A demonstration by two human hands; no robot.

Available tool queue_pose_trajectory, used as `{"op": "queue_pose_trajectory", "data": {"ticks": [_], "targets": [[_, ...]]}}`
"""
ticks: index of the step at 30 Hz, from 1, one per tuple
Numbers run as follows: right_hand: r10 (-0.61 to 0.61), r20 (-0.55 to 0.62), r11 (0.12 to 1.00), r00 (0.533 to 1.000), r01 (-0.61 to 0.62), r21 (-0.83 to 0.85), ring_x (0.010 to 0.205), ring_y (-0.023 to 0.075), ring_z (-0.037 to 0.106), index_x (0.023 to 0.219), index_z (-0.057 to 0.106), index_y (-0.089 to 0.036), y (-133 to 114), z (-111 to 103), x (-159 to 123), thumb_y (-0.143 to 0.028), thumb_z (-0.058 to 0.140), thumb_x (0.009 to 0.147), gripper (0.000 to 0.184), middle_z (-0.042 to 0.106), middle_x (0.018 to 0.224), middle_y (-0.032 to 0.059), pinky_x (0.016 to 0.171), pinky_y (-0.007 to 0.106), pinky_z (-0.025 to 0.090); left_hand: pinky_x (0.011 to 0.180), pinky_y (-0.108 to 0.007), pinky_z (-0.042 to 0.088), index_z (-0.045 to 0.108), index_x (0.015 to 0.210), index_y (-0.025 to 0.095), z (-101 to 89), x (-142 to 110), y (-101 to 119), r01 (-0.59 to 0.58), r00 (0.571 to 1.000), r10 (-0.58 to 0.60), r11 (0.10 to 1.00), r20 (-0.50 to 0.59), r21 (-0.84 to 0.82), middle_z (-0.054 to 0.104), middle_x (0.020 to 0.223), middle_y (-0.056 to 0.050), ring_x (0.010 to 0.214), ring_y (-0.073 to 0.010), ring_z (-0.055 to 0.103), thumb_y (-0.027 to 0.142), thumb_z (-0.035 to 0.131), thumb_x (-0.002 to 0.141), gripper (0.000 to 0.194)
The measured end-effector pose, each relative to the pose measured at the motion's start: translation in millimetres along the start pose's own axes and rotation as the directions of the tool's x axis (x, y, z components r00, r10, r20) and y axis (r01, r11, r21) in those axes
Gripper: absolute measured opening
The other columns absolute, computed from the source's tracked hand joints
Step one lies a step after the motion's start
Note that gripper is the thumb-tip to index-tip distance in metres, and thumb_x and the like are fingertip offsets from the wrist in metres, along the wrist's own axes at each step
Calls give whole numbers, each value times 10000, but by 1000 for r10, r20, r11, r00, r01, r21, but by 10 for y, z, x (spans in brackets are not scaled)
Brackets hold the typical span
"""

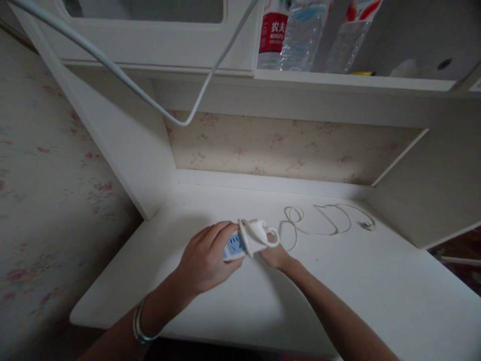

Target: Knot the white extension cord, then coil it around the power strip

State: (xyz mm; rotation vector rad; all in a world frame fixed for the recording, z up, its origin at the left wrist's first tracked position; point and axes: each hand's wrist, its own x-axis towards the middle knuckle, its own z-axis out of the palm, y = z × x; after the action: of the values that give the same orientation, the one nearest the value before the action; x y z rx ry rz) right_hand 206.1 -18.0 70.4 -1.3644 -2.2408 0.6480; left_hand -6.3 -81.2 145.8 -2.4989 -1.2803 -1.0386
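White desk point(225, 311), floral wallpaper point(240, 145) behind. Power strip point(233, 244) held between back and front edges; cord point(245, 239) looped round its right part, plug point(365, 225) near back right corner. Left hand point(205, 258) clasps the left end, fingers over, thumb below; right hand point(273, 254) partly behind strip, its grip cannot be told. Judgement: steady strip, even tension, no kinks. Bottle label point(273, 32) reads "农夫", "NONGFU"; smaller print illegible
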Motion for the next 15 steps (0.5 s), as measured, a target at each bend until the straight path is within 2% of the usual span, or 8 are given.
{"op": "queue_pose_trajectory", "data": {"ticks": [4,8,12,15], "targets": [[45,121,964,992,-12,-265,609,164,627,669,642,-172,-147,31,-208,-485,122,994,688,669,638,83,604,256,380,837,-333,511,498,1183,199,182,85,-252,153,988,-156,973,4,175,639,1099,-77,972,-227,630,260,614,801,404],[-81,130,876,988,132,-465,627,166,640,810,640,-176,-389,-68,-344,-417,185,1007,551,703,747,79,577,266,333,772,-300,504,518,1147,204,395,67,-347,231,964,-258,933,66,275,641,1025,-73,927,-222,635,242,615,807,356],[-237,89,810,967,247,-532,600,156,612,788,637,-162,-502,-213,-321,-371,250,1005,491,682,703,80,562,279,288,794,-310,499,504,1165,206,520,18,-311,217,952,-263,940,154,263,626,1045,-72,927,-218,630,227,606,814,366],[-308,-14,800,951,252,-544,583,149,580,719,637,-154,-498,-328,-250,-379,295,993,492,659,651,89,567,290,264,837,-323,501,483,1201,210,531,-9,-298,179,956,-216,966,201,188,612,1101,-74,968,-216,621,207,610,807,414]]}}
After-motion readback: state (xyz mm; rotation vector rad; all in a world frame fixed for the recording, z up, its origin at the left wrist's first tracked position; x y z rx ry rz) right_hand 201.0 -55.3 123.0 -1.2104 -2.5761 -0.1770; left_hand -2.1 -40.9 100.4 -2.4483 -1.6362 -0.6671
